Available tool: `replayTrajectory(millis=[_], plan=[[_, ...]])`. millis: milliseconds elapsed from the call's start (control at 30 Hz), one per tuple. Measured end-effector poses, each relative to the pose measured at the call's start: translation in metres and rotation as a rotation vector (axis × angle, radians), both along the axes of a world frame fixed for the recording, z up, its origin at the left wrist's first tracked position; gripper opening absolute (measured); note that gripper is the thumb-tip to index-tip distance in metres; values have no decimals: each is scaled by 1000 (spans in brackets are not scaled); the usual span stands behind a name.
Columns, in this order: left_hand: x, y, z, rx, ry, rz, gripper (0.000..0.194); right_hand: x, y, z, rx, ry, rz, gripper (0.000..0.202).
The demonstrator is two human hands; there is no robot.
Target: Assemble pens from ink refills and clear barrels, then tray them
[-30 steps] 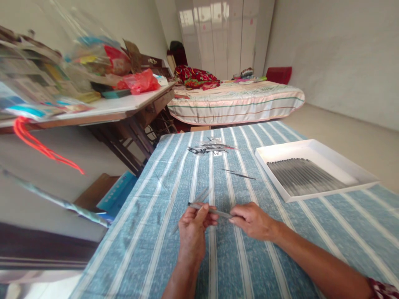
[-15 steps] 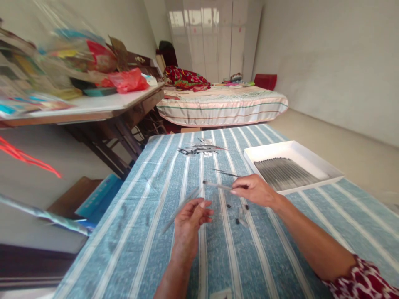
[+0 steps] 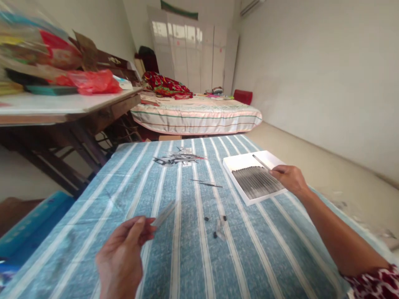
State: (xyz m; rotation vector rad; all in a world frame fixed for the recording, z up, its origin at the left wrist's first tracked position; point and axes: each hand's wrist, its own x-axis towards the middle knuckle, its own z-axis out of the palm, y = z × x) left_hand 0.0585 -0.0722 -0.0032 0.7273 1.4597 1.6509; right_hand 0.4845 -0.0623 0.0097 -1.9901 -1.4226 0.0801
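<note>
My right hand (image 3: 291,178) pinches a slim translucent pen (image 3: 262,162) with a dark end, holding it slantwise over the white box (image 3: 247,202). Inside that box lies a row of similar dark-ended pens (image 3: 255,182), side by side. My left hand (image 3: 127,245) is low over the cloth with its fingers curled and the thumb laid over them. Clear tubes (image 3: 166,212) lie at its fingertips; whether the fingers grip one is hidden. Between the hands rest several small black and clear pieces (image 3: 220,226). Farther off are thin black refills (image 3: 207,183).
A heap of black parts (image 3: 177,158) lies at the far end of the striped blue tablecloth (image 3: 187,265). To the left stands a white-topped table (image 3: 62,106) with a red plastic bag (image 3: 95,82) on it. A bed (image 3: 199,114) is behind.
My right hand has carried the pen rightward from mid-table to over the box. My left hand has drawn left and nearer, to the near end of the clear tubes. The view has turned right.
</note>
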Motion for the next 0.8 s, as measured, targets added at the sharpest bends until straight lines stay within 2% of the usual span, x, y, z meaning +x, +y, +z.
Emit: replayTrajectory(millis=[100,200,400,633,800], plan=[[-6,2,3,-14,-28,34,15,27,-3,-5,-134,-90,-125,32],[-5,3,5,-48,-36,35,11,38,-4,-13,-252,-173,-175,32],[0,4,5,-85,-14,31,13,31,0,-22,-343,-226,-188,32],[-1,3,6,-91,-26,-2,19,22,7,-22,-431,-281,-155,33],[-4,3,2,-73,-29,6,20,25,3,-24,-428,-310,-111,33]])
